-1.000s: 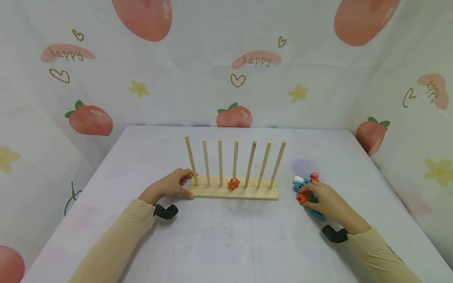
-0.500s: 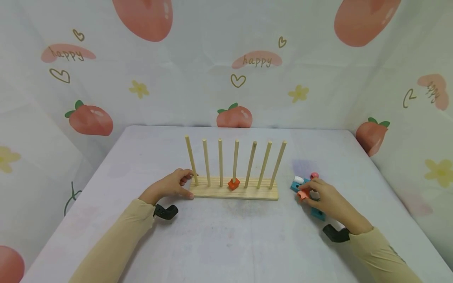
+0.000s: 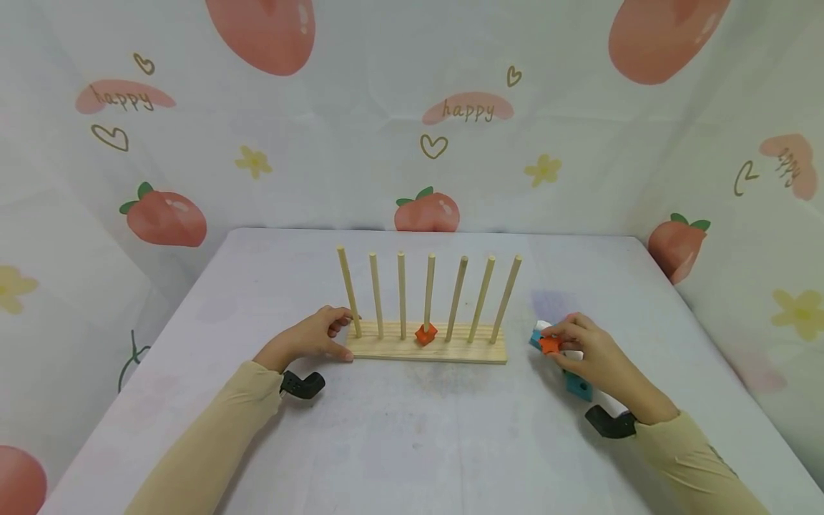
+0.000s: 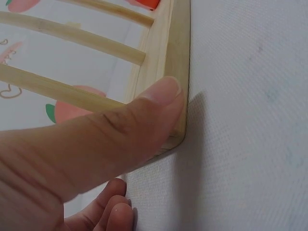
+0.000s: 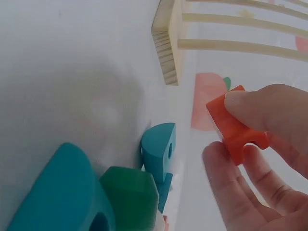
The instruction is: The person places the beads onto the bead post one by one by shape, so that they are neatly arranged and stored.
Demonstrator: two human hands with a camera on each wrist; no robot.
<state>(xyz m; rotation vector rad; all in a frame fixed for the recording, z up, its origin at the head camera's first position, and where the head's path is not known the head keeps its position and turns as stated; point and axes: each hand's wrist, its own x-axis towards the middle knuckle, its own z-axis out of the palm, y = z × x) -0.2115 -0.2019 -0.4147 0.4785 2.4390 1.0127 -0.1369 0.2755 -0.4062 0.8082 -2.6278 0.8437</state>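
My left hand [image 3: 313, 334] holds the left end of a wooden peg board [image 3: 463, 352]. Its thumb [image 4: 144, 113] lies over the front corner in the left wrist view, with the other fingers behind the end. Several upright pegs stand in the board, and an orange bead [image 3: 425, 334] sits low on the middle one. Over at the right, my right hand [image 3: 599, 357] pinches another orange bead [image 5: 233, 127] between thumb and fingers, lifted off the table. That bead has a curved notch in its side.
Below and around my right hand lie loose beads: a teal half-round bead [image 5: 159, 149], a larger teal bead [image 5: 62, 197], a green faceted bead [image 5: 130, 197] and a white bead [image 3: 543, 325]. A patterned cloth [image 3: 360, 107] hangs behind the table [image 3: 412, 443].
My right hand has taken hold of the orange bead among the loose beads and raised it slightly. My left hand has stayed at the board's end.
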